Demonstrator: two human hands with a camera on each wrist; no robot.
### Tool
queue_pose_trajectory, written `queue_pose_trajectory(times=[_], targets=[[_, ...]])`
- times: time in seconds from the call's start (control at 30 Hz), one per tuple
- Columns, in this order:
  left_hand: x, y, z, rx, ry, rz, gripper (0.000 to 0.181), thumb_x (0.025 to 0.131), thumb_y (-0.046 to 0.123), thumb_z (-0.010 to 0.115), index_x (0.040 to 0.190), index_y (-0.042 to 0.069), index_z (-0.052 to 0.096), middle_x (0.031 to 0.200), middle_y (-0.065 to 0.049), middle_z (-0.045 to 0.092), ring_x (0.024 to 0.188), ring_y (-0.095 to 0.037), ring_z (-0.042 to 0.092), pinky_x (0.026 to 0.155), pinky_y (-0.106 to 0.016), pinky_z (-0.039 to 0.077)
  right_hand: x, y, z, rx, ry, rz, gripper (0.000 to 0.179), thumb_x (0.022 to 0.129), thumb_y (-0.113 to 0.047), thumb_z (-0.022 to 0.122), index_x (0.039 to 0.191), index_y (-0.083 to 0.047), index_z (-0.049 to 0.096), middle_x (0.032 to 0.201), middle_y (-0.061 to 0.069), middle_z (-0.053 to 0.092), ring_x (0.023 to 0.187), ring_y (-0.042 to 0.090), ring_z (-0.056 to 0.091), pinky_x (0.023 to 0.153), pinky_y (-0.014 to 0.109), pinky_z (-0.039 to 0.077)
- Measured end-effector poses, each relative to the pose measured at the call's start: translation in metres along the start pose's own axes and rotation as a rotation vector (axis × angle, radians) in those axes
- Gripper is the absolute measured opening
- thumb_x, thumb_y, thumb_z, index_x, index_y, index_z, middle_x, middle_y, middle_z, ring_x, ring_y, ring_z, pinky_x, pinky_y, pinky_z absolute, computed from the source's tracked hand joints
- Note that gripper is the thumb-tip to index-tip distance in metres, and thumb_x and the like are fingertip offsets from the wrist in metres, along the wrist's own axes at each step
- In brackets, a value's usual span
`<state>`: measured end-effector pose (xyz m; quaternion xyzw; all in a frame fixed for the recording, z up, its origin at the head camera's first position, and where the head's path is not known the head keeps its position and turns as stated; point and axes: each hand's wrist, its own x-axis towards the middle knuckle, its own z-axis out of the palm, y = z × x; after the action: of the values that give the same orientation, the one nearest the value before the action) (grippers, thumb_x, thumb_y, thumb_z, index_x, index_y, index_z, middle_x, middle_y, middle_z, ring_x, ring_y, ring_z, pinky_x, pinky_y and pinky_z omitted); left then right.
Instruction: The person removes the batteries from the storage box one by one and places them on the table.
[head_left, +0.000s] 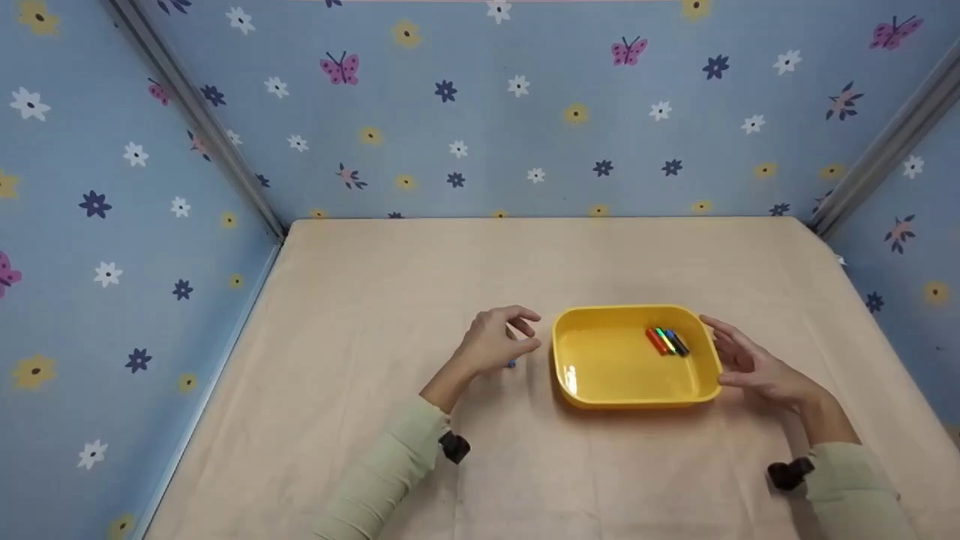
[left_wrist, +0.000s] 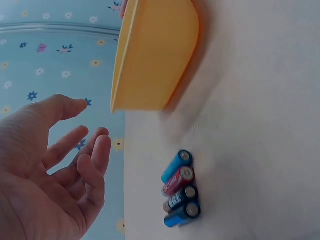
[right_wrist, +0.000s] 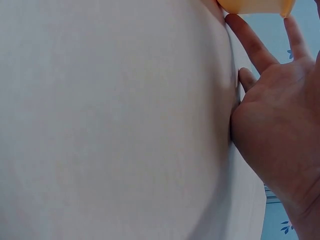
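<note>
A yellow plastic tray stands on the cloth-covered table, with several short coloured cylinders, which look like batteries, side by side at its right end. My left hand hovers left of the tray, fingers loosely bent and nothing in its grasp. In the left wrist view several batteries, blue, red and dark, lie in a row on the table beside that hand. The head view shows only a small blue end of one battery below the hand. My right hand touches the tray's right end with spread fingers.
A pale cloth covers the table. Blue flowered panels rise behind it and at both sides, with grey posts at the corners. Each wrist carries a small black camera.
</note>
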<state>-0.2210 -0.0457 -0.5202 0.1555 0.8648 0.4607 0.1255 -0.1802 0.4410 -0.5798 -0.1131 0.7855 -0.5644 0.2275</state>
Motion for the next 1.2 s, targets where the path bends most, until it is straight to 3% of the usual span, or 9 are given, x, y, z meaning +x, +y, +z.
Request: queue_pose_trajectory(times=[0.1, 0.17, 0.3, 0.4, 0.7, 0.8, 0.9, 1.0, 1.2], targets=[[0.004, 0.007, 0.006, -0.025, -0.034, -0.008, 0.040, 0.101, 0.020, 0.082, 0.140, 0.011, 0.077, 0.119, -0.010, 0.084, 0.088, -0.013, 0.069, 0.071, -0.022, 0.054, 0.000, -0.001, 0.000, -0.001, 0.006, 0.012, 0.101, 0.106, -0.009, 0.075, 0.183, -0.029, 0.012, 0.192, 0.021, 0.001, 0.141, -0.035, 0.032, 0.115, 0.004, 0.034], [0.006, 0.012, 0.010, -0.047, -0.060, -0.021, 0.044, 0.101, 0.021, 0.083, 0.143, 0.011, 0.076, 0.121, -0.010, 0.084, 0.087, -0.011, 0.068, 0.071, -0.021, 0.054, -0.001, -0.001, 0.001, -0.013, 0.016, 0.027, 0.102, 0.106, -0.012, 0.076, 0.183, -0.032, 0.012, 0.192, 0.018, 0.002, 0.150, -0.029, 0.032, 0.116, 0.005, 0.035], [0.010, 0.022, 0.019, -0.089, -0.096, -0.025, 0.049, 0.100, 0.020, 0.084, 0.147, 0.009, 0.073, 0.125, -0.011, 0.083, 0.088, -0.010, 0.068, 0.074, -0.020, 0.055, -0.002, -0.001, 0.001, -0.039, 0.035, 0.050, 0.103, 0.105, -0.014, 0.077, 0.182, -0.036, 0.012, 0.193, 0.012, 0.004, 0.178, 0.010, 0.020, 0.118, 0.008, 0.034], [0.014, 0.028, 0.027, -0.108, -0.114, -0.020, 0.050, 0.100, 0.019, 0.085, 0.148, 0.009, 0.073, 0.128, -0.012, 0.082, 0.090, -0.011, 0.067, 0.079, -0.020, 0.056, -0.001, -0.001, 0.001, -0.054, 0.038, 0.059, 0.104, 0.105, -0.014, 0.077, 0.182, -0.037, 0.011, 0.193, 0.010, 0.004, 0.180, 0.035, 0.008, 0.119, 0.007, 0.033], [0.023, 0.044, 0.049, -0.104, -0.166, -0.020, 0.052, 0.102, 0.023, 0.085, 0.150, 0.012, 0.072, 0.131, -0.009, 0.082, 0.095, -0.012, 0.069, 0.085, -0.022, 0.059, -0.001, -0.001, 0.003, -0.051, 0.040, 0.052, 0.105, 0.105, -0.014, 0.078, 0.182, -0.035, 0.010, 0.193, 0.015, 0.003, 0.176, 0.051, 0.003, 0.117, 0.008, 0.036], [0.026, 0.046, 0.053, -0.104, -0.180, -0.015, 0.051, 0.101, 0.024, 0.085, 0.150, 0.013, 0.073, 0.133, -0.010, 0.082, 0.099, -0.013, 0.071, 0.084, -0.021, 0.059, 0.000, 0.000, 0.002, -0.048, 0.036, 0.046, 0.104, 0.106, -0.013, 0.077, 0.182, -0.035, 0.011, 0.192, 0.016, 0.003, 0.179, 0.040, 0.009, 0.116, 0.006, 0.035], [0.029, 0.046, 0.058, -0.107, -0.191, 0.004, 0.052, 0.101, 0.024, 0.086, 0.150, 0.015, 0.073, 0.136, -0.012, 0.081, 0.104, -0.016, 0.074, 0.084, -0.023, 0.061, 0.000, 0.001, 0.001, -0.025, 0.025, 0.024, 0.102, 0.106, -0.010, 0.075, 0.183, -0.031, 0.012, 0.192, 0.020, 0.001, 0.174, 0.001, 0.025, 0.115, 0.004, 0.035], [0.033, 0.046, 0.062, -0.101, -0.198, 0.026, 0.054, 0.101, 0.025, 0.085, 0.152, 0.014, 0.071, 0.139, -0.014, 0.080, 0.110, -0.021, 0.077, 0.091, -0.027, 0.063, 0.000, 0.002, 0.000, -0.002, 0.009, -0.002, 0.100, 0.107, -0.007, 0.074, 0.183, -0.027, 0.012, 0.191, 0.024, -0.001, 0.149, -0.029, 0.033, 0.114, 0.002, 0.035], [0.040, 0.047, 0.070, -0.075, -0.222, 0.013, 0.062, 0.102, 0.029, 0.085, 0.159, 0.019, 0.065, 0.152, -0.011, 0.075, 0.123, -0.025, 0.078, 0.109, -0.035, 0.063, 0.001, 0.001, 0.000, 0.012, -0.002, -0.012, 0.099, 0.107, -0.006, 0.073, 0.183, -0.026, 0.012, 0.190, 0.025, -0.001, 0.139, -0.035, 0.034, 0.114, 0.003, 0.036]])
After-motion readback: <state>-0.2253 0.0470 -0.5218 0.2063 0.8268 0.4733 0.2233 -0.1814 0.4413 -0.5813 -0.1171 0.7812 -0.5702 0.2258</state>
